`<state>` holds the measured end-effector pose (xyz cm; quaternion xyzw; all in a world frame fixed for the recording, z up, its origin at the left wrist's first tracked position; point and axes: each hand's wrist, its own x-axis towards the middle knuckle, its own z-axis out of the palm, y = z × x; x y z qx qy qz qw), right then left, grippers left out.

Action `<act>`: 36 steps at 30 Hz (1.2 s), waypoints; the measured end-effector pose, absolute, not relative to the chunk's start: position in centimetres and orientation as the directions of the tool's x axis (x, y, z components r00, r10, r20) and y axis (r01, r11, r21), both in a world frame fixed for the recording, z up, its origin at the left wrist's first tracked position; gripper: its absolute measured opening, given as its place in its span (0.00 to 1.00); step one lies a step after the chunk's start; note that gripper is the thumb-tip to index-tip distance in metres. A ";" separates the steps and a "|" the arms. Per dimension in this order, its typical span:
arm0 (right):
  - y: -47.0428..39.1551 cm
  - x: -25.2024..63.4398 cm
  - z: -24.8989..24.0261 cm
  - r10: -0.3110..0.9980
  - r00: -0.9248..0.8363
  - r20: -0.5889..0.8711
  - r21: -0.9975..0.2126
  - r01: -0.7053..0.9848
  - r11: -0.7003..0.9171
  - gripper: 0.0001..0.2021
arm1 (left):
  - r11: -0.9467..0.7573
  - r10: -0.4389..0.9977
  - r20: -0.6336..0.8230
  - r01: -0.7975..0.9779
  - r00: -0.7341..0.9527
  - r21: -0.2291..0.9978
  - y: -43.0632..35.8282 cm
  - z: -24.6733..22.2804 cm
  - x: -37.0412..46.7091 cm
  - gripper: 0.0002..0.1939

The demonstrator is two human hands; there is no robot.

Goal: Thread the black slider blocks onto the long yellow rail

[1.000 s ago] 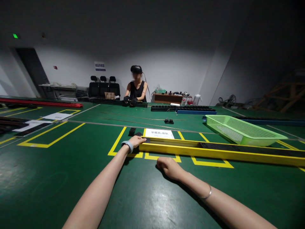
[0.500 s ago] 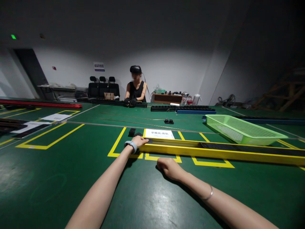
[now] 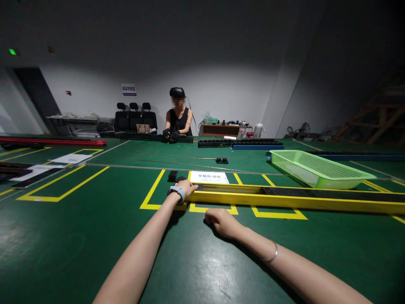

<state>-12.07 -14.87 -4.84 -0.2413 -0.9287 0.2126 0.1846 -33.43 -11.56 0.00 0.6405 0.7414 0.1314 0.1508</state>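
Note:
A long yellow rail (image 3: 303,203) lies across the green table (image 3: 104,236) and runs out of view on the right. At its left end my left hand (image 3: 186,188) is closed on a black module (image 3: 201,186), partly inside the channel, with the thumb or a finger resting on top. More black modules (image 3: 284,192) sit in the rail further right. My right hand (image 3: 221,221) rests curled on the table in front of the rail, not touching it; whatever its fingers hold, if anything, is hidden. A small black block (image 3: 172,175) lies behind my left hand.
Behind the rail are a printed sheet (image 3: 209,177), a green basket (image 3: 319,171), two small black parts (image 3: 222,160) and thin rods (image 3: 190,164). Across the table a person (image 3: 179,118) handles black rails. Red rails (image 3: 53,141) lie far left.
The view has shifted slightly. My left hand has moved a little relative to the rail's left end, where more of a dark part now shows behind it. My right hand keeps its curled pose.

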 end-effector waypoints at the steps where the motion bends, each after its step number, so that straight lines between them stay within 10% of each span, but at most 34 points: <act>1: -14.9 -12.1 -4.8 0.527 -0.815 0.240 -0.485 0.369 0.793 0.12 | 0.152 0.988 -0.063 0.919 -0.138 0.365 -11.5 0.1 -33.2 0.24; 36: -14.8 -11.9 -5.4 0.519 -0.812 0.266 -0.474 0.359 0.804 0.11 | 0.048 0.998 -0.043 0.957 -0.038 0.286 -9.9 -0.2 -27.6 0.25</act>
